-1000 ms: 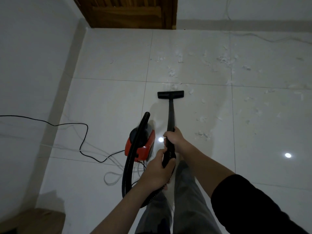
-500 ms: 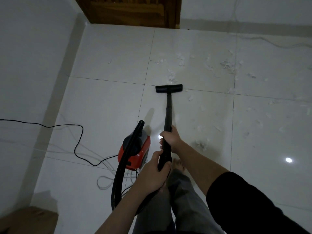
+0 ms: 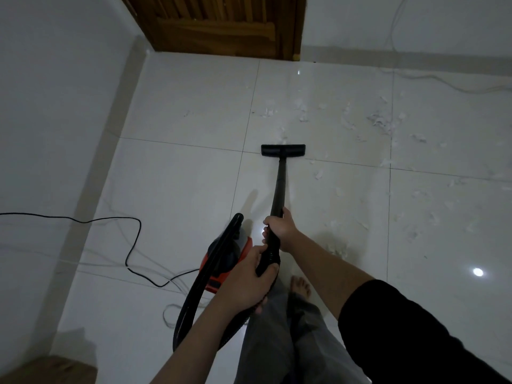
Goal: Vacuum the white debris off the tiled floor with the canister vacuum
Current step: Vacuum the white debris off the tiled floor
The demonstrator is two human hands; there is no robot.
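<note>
— Gripping the wand (image 3: 279,189), both of them? 
— Yes. The right hand (image 3: 280,228) wraps it higher up; the left hand (image 3: 250,278) clasps the ribbed end where the hose (image 3: 194,295) joins. 
— And the nozzle (image 3: 283,150)? 
— Flat on the floor (image 3: 180,189), across a grout line, debris (image 3: 379,121) just beyond it and scattered well off to the right. 
— The canister (image 3: 230,259)? 
— Just left of the hands, red and black, its cord (image 3: 133,245) trailing toward the left wall (image 3: 50,106). 
— Farther out? 
— A wooden door (image 3: 221,26) at the far edge, glossy pale tiles throughout.

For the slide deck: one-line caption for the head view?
Both hands, right hand ahead of left hand, grip the black wand, floor nozzle at white debris.
</note>
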